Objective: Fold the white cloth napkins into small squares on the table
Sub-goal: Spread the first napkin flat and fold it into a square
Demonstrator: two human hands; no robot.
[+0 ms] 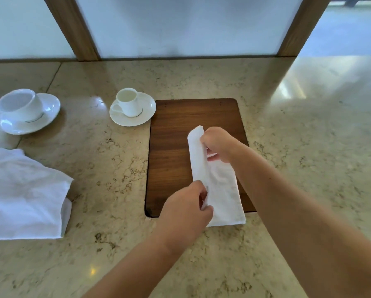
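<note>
A white cloth napkin [221, 186], folded into a long narrow strip, lies on the dark wooden board [176, 138] set in the marble table. My right hand [217, 144] pinches its far end, where the left edge is lifted and curled over. My left hand [187, 208] grips the near left edge of the same napkin. The near right corner hangs past the board's front edge onto the marble. A loose pile of white napkins [25, 194] lies at the left edge of the view.
A small white cup on a saucer [133, 109] stands just left of the board's far corner. A larger white cup on a saucer [28, 111] sits further left. Frosted panels with wooden posts [77, 33] close off the table's far side.
</note>
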